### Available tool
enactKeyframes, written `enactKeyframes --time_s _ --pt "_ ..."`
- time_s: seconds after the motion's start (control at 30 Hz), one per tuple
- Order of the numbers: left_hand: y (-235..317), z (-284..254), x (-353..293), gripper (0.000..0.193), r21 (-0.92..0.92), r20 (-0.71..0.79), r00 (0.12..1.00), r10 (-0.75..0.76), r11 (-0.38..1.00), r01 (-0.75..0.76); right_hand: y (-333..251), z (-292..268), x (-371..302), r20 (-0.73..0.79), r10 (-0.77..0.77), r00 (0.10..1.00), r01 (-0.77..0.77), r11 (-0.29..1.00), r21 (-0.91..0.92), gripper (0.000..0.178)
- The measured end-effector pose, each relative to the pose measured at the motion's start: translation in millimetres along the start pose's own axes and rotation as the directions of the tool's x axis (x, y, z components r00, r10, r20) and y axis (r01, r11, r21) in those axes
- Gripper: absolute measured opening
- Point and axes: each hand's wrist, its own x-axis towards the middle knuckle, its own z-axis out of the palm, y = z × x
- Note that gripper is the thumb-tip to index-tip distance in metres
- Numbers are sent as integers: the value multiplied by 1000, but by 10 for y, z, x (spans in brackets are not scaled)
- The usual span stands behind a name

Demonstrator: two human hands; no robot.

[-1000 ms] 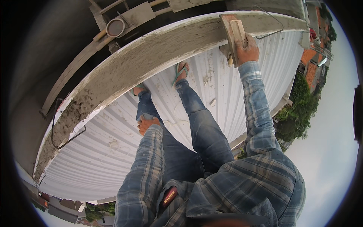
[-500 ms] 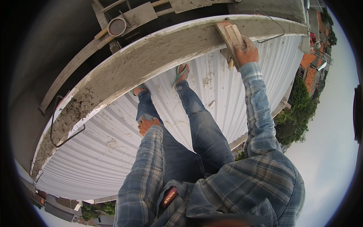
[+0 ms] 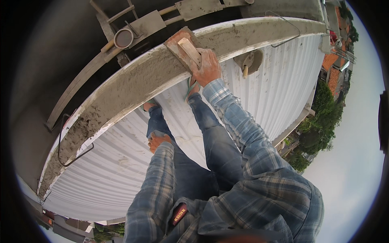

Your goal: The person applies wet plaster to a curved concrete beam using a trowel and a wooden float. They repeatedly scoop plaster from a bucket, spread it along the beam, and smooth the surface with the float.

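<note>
My right hand [image 3: 207, 67] is closed round the wooden grip of a plastering float [image 3: 176, 45]. The float's flat board lies across the grey mortar band [image 3: 131, 77] on top of the curved wall edge, and its far end reaches over the outer rim. My left hand [image 3: 158, 141] rests on my left knee with its fingers bent round it. To the right of the float, a round mortar-smeared pan [image 3: 254, 60] sits on the ribbed sheeting below the edge. A wooden handle [image 3: 245, 72] sticks out of the pan. Mortar farther left looks rough and lumpy.
White ribbed roof sheeting [image 3: 113, 170] lies under my feet. Bent metal rods [image 3: 59, 141] hook over the edge at left and right. Beyond the wall, wooden scaffolding [image 3: 77, 81] bears a round bucket [image 3: 123, 38] above a dark drop. Trees [image 3: 320, 121] and rooftops stand at right.
My right hand has slid the float leftward along the mortar band, uncovering the round pan at right. My left hand stays at my knee.
</note>
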Motion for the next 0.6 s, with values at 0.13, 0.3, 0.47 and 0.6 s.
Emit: enactKeyframes --time_s 0.13,0.3,0.47,0.6 --pt "-33 0 19 69 0 -15 1000 10 1000 -10 858 -238 438 -180 120 976 -156 967 -203 36" --pt "-31 -44 48 69 -1 21 1000 1 1000 -1 2087 -954 1014 -303 313 900 -416 824 -384 41" --pt "-118 136 88 69 -6 -34 999 28 1000 -28 2730 -1227 1053 -130 280 951 -290 954 -69 47" --pt "-11 -9 81 70 17 -11 1000 28 999 -28 2086 -852 769 -10 327 945 -327 945 -26 48"
